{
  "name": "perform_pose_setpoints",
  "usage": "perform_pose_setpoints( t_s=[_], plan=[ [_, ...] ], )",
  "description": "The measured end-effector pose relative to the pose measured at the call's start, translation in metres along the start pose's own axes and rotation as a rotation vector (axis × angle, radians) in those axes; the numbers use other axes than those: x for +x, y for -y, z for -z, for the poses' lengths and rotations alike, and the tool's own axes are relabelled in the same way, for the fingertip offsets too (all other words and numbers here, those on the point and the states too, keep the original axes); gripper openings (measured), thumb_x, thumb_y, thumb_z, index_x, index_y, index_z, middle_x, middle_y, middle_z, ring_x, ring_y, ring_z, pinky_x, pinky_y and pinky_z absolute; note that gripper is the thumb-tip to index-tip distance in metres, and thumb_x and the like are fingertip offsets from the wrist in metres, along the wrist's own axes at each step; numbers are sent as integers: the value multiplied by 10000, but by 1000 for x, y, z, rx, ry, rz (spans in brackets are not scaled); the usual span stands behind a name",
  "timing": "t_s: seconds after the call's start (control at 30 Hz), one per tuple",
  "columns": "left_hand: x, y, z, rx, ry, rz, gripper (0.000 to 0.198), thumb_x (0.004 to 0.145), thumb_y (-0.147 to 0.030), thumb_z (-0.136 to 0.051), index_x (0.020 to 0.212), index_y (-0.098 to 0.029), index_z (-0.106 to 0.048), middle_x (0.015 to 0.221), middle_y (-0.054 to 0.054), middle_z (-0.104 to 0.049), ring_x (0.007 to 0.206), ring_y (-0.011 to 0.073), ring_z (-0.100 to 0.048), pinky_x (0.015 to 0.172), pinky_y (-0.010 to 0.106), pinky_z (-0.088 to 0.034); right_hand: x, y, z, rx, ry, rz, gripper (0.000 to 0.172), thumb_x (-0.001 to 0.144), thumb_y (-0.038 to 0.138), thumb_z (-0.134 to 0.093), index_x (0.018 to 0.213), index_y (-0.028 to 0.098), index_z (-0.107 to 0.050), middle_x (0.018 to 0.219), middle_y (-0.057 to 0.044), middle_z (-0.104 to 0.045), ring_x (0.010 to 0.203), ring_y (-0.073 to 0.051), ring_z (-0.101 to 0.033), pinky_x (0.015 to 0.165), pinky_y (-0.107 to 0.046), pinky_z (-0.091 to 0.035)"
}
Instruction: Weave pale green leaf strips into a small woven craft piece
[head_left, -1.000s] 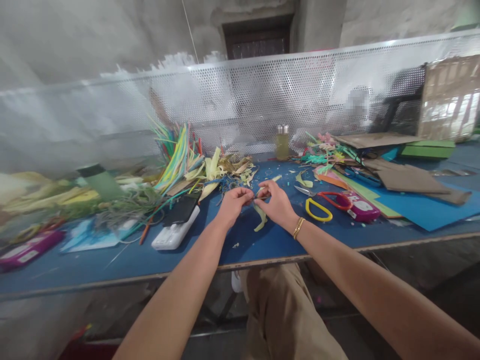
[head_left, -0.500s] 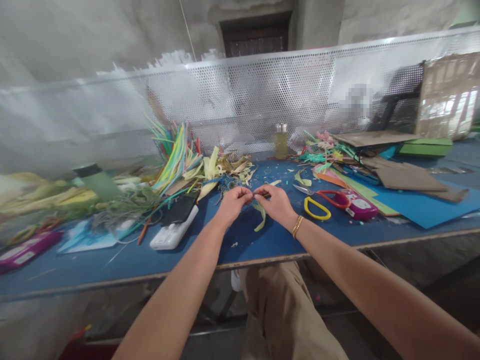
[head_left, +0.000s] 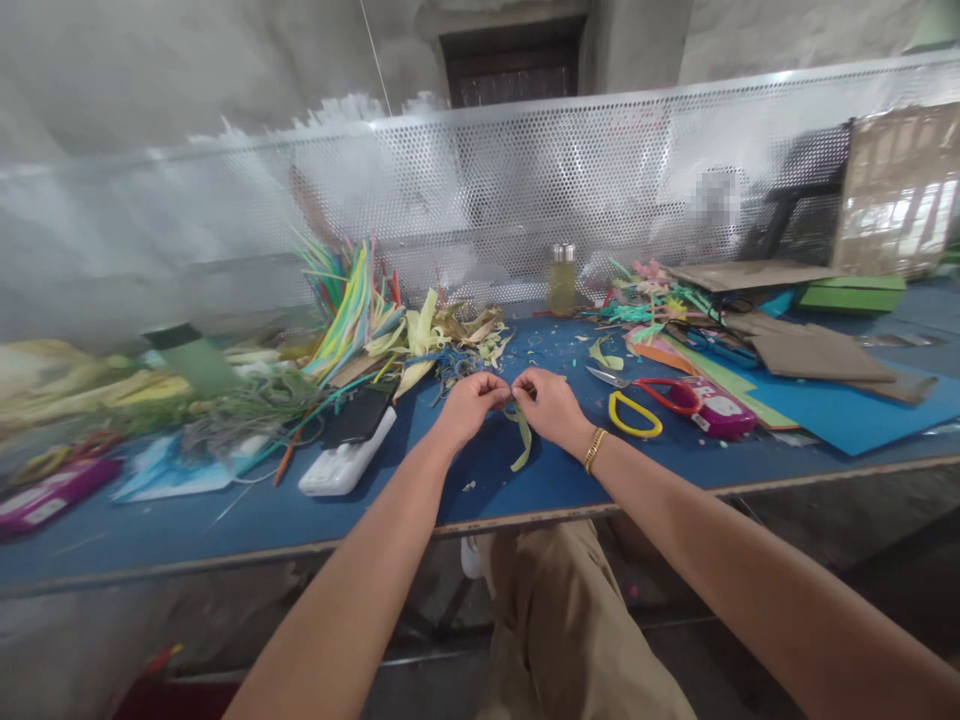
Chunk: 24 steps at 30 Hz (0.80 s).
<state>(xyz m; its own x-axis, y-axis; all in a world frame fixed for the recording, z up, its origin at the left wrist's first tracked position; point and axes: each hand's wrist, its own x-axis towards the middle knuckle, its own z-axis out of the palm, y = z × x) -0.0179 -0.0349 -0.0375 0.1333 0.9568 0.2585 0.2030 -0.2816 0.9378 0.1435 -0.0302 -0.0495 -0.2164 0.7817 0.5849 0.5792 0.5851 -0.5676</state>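
My left hand and my right hand meet fingertip to fingertip above the blue tabletop. Both are closed in a pinch. A pale green strip, like corn husk, hangs down from between the fingertips; its upper end is hidden by them. To the right of my right hand lie scissors with one yellow and one red handle loop. Beyond my left hand is a heap of dry husks with tangled blue thread.
A black phone rests on a white device at left, near colourful stems. A capped bottle stands by the perforated metal panel. At right are a purple box, blue paper and cardboard pieces.
Both hands stay close together, and the fingers of my right hand have curled in more. The hanging strip has shifted slightly right and down.
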Motion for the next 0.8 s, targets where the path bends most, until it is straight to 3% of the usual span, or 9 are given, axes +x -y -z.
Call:
perform_pose_setpoints(
  t_s=[0.27, 0.8],
  plan=[
    [-2, -5, 0, -12, -2, -2, 133, 677, -259, -709, 713, -172, -615, 621, -26, -567, 562, 103, -447, 565, 239, -360, 2, -7, -6, -10, 9, -19, 147, 895, 191, -490, 790, 184, -592, 796, -40, -647, 758, -173, -568, 691, -289, -402],
    [1, 6, 2, -164, -35, 93, 225, 604, -282, -781, 693, -164, -612, 596, -17, -586, 555, 100, -501, 584, 249, -409, -1, 0, -3, -36, 8, 88, 128, 893, 187, -483, 792, 200, -560, 822, -44, -629, 800, -185, -567, 742, -308, -425]
  ],
)
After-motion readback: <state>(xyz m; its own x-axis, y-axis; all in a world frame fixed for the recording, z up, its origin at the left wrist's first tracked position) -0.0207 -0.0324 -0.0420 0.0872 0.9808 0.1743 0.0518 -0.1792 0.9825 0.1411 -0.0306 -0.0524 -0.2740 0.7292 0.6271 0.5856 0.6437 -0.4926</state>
